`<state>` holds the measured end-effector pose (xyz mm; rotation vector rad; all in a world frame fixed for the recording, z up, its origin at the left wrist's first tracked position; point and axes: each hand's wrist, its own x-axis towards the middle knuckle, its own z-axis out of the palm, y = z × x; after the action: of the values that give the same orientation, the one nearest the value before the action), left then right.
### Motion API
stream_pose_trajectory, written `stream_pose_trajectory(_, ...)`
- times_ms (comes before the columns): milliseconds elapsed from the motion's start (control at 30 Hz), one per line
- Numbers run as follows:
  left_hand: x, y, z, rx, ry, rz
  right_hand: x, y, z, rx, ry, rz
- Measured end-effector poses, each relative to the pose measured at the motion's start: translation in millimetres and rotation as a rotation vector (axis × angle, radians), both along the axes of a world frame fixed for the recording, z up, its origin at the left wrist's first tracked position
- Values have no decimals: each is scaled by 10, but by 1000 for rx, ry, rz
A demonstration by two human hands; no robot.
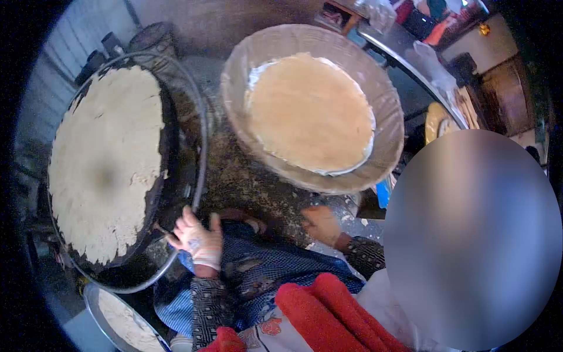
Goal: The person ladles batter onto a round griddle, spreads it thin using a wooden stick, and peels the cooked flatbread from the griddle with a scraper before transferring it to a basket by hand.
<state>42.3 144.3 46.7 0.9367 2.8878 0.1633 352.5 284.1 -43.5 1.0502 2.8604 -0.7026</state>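
My left hand [198, 239] is open, fingers spread and smeared with pale batter, with nothing in it. It is beside the lower right edge of a large round dark griddle [153, 214]. A wide sheet of pale batter [105, 146] with ragged edges covers most of the griddle. My right hand [322, 224] is in the air above the floor, below a big cloth-lined basket [375, 141]. Its fingers are blurred, and I see nothing held in it. Inside the basket lies a large round tan flatbread [308, 111], with white showing around its edge.
A metal ring [204, 135] surrounds the griddle. At the lower left is a metal basin [94, 305] with pale batter [126, 322] in it. Dark containers [153, 40] are behind the griddle. On the right, a table's metal edge [419, 79] curves past plastic bags. A blurred oval hides the lower right.
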Motion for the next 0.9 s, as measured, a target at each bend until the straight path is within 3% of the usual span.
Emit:
stream_pose_trajectory(67,-69,-87,-182,87,112,-27,752,188,-43,129,-220,-426)
stream_pose_trajectory(100,-88,-122,-239,131,136,-26,1189,305,-241,369,-94,-605)
stream_pose_trajectory(133,-109,-171,-283,160,168,-52,1345,516,-17,200,-121,-841)
stream_pose_trajectory(200,-167,-336,-384,222,171,-93,1909,790,-160,405,-191,-908)
stream_pose_trajectory(233,-148,-447,-265,176,148,-88,1199,623,1077,67,-231,-966)
stream_pose_trajectory(300,-219,-819,-391,196,245,-146,1723,790,404,264,-183,-926)
stream_pose_trajectory(433,-334,-1338,-308,-13,187,-84,2412,881,-40,252,-345,-988)
stream_pose_trajectory(533,-314,-1703,-365,84,328,-89,2770,520,-221,231,-459,-1008)
stream_pose_trajectory(633,-275,-1635,-234,12,268,-101,2635,-12,-136,25,-572,-863)
stream_pose_trajectory(700,-387,-1414,-264,14,159,-51,2000,-338,157,-207,-508,-666)
stream_pose_trajectory(733,-489,-1282,-376,64,151,-71,1455,-356,365,-285,-354,-553)
stream_pose_trajectory(767,-510,-1152,-384,40,160,-32,945,-296,472,-317,16,-488)
stream_pose_trajectory(800,-477,-1130,-359,40,195,32,443,-52,488,-118,303,-239)
stream_pose_trajectory(900,-559,-1664,-334,-36,229,-65,-868,356,792,115,519,189)
